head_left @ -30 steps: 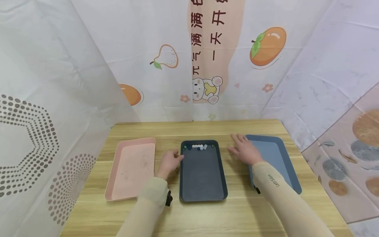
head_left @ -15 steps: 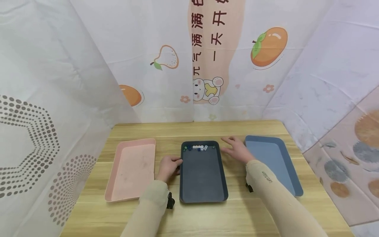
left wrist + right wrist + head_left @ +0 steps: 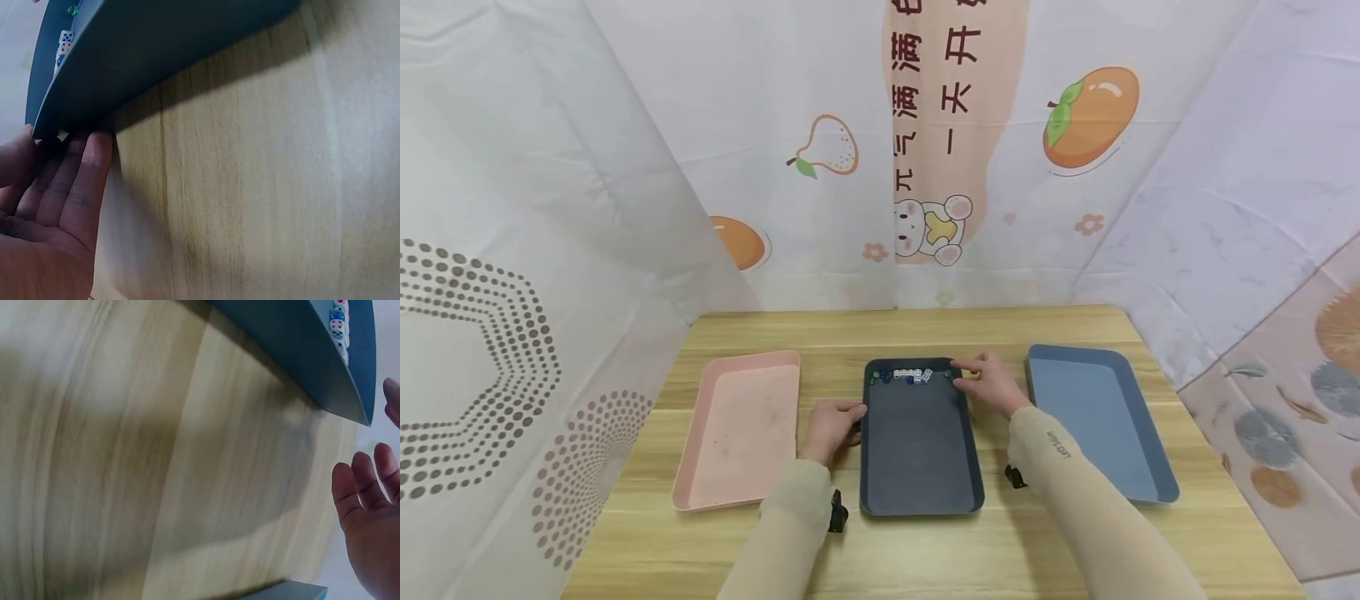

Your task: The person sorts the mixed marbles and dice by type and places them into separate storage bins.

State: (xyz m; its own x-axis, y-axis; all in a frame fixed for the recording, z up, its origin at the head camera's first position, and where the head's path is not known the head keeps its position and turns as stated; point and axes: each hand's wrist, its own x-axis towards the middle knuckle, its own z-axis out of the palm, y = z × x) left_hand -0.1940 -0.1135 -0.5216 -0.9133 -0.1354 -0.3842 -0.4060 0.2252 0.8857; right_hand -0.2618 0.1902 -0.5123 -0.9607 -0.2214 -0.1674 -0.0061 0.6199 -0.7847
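A dark grey-blue tray lies on the wooden table in front of me. Along its far end sit several small white dice with blue and green small pieces beside them. My left hand pinches the tray's left rim. In the left wrist view its thumb lies at the rim, with the other fingers below on the outer side. My right hand is at the tray's far right corner, fingers extended. The right wrist view shows the fingers apart from the tray wall, holding nothing.
A pink tray lies left of the dark tray, and a blue tray lies to the right. Both stand on the wooden table. Printed cloth curtains surround the back and sides.
My right hand has moved left, from beside the blue tray to the dark tray's right rim. My left hand has closed onto the dark tray's left rim.
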